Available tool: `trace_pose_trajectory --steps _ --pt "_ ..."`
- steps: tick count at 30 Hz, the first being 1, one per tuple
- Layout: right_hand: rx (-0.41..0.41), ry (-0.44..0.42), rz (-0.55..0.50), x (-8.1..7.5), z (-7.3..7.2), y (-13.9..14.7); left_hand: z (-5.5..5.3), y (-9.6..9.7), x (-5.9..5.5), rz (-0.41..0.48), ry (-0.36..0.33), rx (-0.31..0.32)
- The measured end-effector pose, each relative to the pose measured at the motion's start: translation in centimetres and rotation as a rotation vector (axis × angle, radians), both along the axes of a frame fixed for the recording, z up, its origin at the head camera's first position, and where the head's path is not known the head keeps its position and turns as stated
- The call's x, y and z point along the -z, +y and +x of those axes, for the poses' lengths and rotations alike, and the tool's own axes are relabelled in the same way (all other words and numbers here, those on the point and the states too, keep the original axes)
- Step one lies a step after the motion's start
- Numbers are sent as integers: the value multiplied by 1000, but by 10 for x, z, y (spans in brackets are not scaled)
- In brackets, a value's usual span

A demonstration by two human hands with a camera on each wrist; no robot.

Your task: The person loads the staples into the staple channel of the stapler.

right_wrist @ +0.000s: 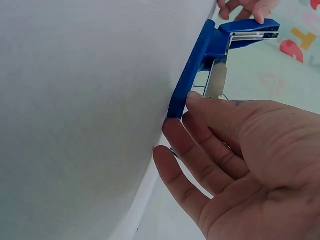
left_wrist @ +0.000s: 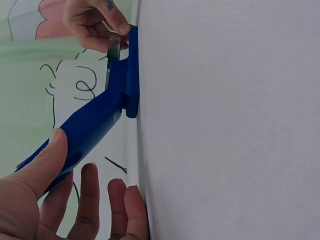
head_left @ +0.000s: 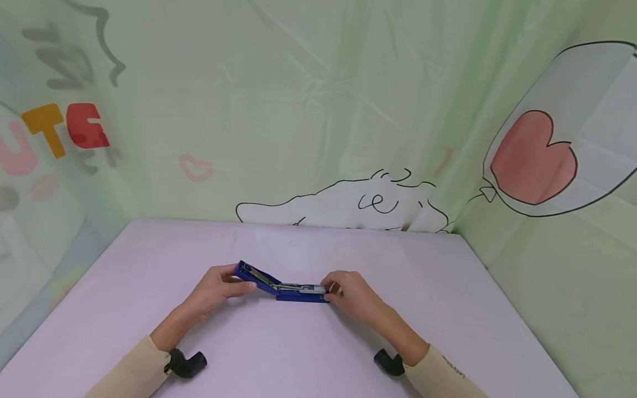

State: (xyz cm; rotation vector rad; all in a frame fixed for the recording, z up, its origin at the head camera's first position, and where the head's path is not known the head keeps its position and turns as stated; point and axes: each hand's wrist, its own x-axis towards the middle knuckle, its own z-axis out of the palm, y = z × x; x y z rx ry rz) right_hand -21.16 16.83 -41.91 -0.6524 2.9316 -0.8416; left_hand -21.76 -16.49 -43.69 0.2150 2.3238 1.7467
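Observation:
A blue stapler lies on the table in front of me, its top cover swung wide back to the left. Metal parts and the staple channel show along its inside. My left hand grips the raised cover, thumb on one side and fingers on the other; in the left wrist view the thumb lies along the blue plastic. At the opposite end, my right hand pinches the tip of the base, thumb and fingertips right at its edge.
The table has a pale lilac cover. Behind it hangs a light green curtain with printed drawings, and a heart balloon print is at the right. Black wrist mounts sit at both sleeves.

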Motion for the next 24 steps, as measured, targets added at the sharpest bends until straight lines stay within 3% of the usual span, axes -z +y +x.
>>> trace_pose_trajectory --steps 24 --pt "-6 4 -1 -2 2 0 9 14 -5 -15 77 -40"
